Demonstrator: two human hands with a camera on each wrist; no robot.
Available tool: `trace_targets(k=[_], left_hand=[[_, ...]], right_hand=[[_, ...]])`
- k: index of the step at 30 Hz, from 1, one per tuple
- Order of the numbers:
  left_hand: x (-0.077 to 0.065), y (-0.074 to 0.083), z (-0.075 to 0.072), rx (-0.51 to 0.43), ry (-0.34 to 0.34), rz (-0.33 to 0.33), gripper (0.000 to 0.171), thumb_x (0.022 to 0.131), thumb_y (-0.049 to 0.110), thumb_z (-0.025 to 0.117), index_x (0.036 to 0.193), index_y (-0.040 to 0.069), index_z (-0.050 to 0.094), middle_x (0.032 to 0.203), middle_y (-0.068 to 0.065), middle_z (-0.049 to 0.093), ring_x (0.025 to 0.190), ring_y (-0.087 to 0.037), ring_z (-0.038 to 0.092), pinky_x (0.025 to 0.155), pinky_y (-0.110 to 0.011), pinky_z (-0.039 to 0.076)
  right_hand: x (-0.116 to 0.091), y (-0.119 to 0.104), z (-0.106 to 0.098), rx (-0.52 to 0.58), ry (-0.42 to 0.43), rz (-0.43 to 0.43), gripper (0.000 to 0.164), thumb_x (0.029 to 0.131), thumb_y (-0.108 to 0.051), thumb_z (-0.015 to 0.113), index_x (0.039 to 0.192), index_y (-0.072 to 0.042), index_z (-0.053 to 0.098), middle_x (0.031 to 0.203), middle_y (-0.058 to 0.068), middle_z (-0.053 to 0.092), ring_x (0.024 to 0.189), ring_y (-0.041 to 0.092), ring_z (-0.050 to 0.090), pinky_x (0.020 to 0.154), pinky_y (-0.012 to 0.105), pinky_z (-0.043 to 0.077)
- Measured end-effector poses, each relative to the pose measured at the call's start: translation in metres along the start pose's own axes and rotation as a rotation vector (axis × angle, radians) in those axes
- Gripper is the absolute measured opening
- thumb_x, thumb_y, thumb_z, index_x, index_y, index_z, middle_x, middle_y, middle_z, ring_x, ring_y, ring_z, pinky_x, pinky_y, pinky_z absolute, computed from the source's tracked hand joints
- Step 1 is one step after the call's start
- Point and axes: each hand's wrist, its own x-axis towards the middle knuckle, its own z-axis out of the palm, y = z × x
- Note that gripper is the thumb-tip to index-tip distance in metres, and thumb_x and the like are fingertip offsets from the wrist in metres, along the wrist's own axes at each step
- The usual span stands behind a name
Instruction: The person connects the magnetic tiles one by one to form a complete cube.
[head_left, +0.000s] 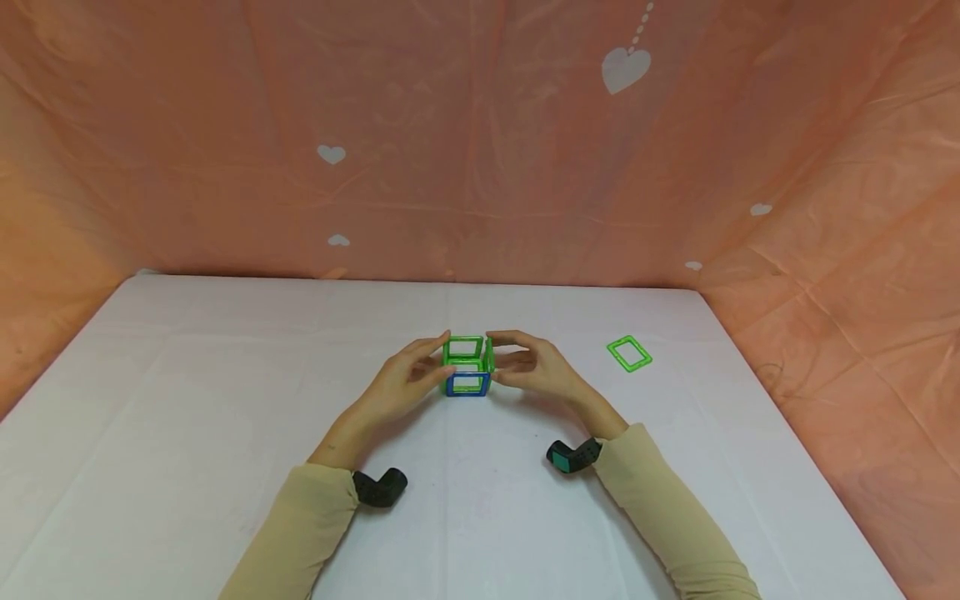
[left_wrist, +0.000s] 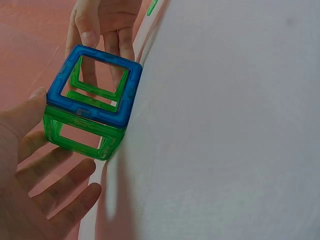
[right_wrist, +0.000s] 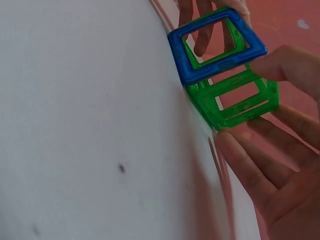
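A small box of square magnetic tiles stands in the middle of the table, with a blue tile (head_left: 450,385) at its front and green tiles making other sides. My left hand (head_left: 396,385) holds the box at its left, the thumb on the edge of the blue tile (left_wrist: 87,113) and the lower fingers spread. On the other side, my right hand (head_left: 536,364) pinches the right green tile (right_wrist: 227,84) between thumb and fingers. That tile leans slightly out from the box. My fingers partly hide the box's sides.
A loose green square tile (head_left: 619,357) lies flat on the white table (head_left: 225,375), to the right of my right hand. Orange cloth (head_left: 480,167) with pale hearts hangs behind the table and at both sides. Black wrist cameras (head_left: 381,488) sit on both sleeves.
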Motion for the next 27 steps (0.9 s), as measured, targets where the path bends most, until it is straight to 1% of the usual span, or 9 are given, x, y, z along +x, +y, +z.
trace_targets(k=[3,6,17,22,24,27], left_hand=[[0.0002,0.0001,-0.0001,-0.003,0.002,0.002,0.055,0.094,0.017,0.062,0.144,0.003,0.042,0.139,-0.016,0.050,0.111,-0.033,0.060,0.095,-0.046,0.050],[0.0004,-0.0004,-0.0001,0.001,-0.002,0.002,0.055,0.095,0.017,0.061,0.144,0.004,0.041,0.140,-0.016,0.050,0.111,-0.033,0.060,0.095,-0.046,0.050],[0.0011,-0.0008,-0.0004,0.007,-0.004,0.005,0.055,0.095,0.017,0.060,0.145,0.003,0.041,0.140,-0.017,0.049,0.111,-0.034,0.061,0.095,-0.047,0.049],[0.0005,0.0008,-0.0004,-0.003,-0.004,-0.006,0.055,0.095,0.017,0.060,0.145,0.004,0.041,0.139,-0.017,0.049,0.110,-0.034,0.061,0.094,-0.047,0.050],[0.0003,0.0010,-0.0002,-0.003,-0.003,-0.007,0.054,0.095,0.017,0.060,0.144,0.004,0.041,0.139,-0.017,0.050,0.109,-0.034,0.061,0.093,-0.047,0.050],[0.0005,0.0008,0.0004,0.005,0.002,-0.005,0.054,0.095,0.016,0.061,0.144,0.003,0.042,0.137,-0.017,0.051,0.108,-0.034,0.062,0.093,-0.047,0.050]], right_hand=[[0.0010,0.0002,0.0004,0.004,-0.019,-0.002,0.061,0.084,0.003,0.068,0.140,0.003,0.043,0.137,0.026,0.049,0.111,0.040,0.061,0.090,0.036,0.054],[0.0014,0.0004,0.0008,0.015,-0.031,0.002,0.062,0.085,0.003,0.066,0.141,0.003,0.041,0.137,0.027,0.048,0.112,0.040,0.061,0.090,0.035,0.054],[0.0020,0.0020,0.0006,0.010,-0.047,0.017,0.063,0.086,0.003,0.065,0.143,0.000,0.039,0.139,0.025,0.047,0.116,0.040,0.059,0.093,0.042,0.053],[0.0005,-0.0003,0.0003,0.015,-0.052,0.012,0.060,0.088,0.001,0.063,0.143,0.002,0.039,0.139,0.026,0.048,0.117,0.040,0.058,0.096,0.045,0.050],[-0.0008,-0.0001,-0.0003,0.013,-0.048,0.011,0.059,0.089,0.000,0.062,0.143,0.003,0.039,0.138,0.027,0.048,0.118,0.041,0.057,0.097,0.046,0.049],[-0.0035,0.0011,-0.0015,-0.010,-0.019,0.034,0.057,0.090,-0.003,0.062,0.143,0.001,0.040,0.138,0.025,0.050,0.119,0.039,0.057,0.099,0.049,0.047]])
